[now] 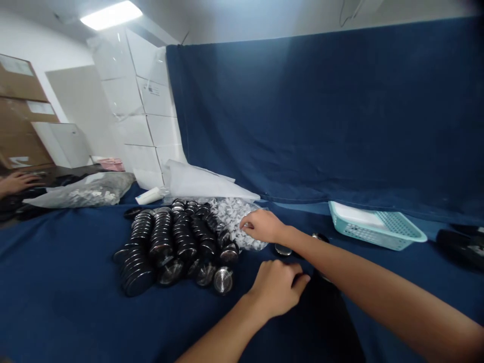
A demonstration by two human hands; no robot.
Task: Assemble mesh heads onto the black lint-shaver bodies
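My right hand reaches over the heap of small white pieces, its fingers curled together at the heap's right side. Whether a piece is between the fingertips is hidden. My left hand is nearer to me, low over the blue cloth, with fingers curled and thumb bent in; what it holds, if anything, does not show. Just beyond it lies a round black part with a silver face. Left of both hands stand rows of round black parts with shiny rims. One perforated metal disc faces up at their front.
A light-green plastic basket stands at the right, near dark objects. White sheeting and stacked white boxes are behind the rows. At the far left, another person's hand is near a filled plastic bag.
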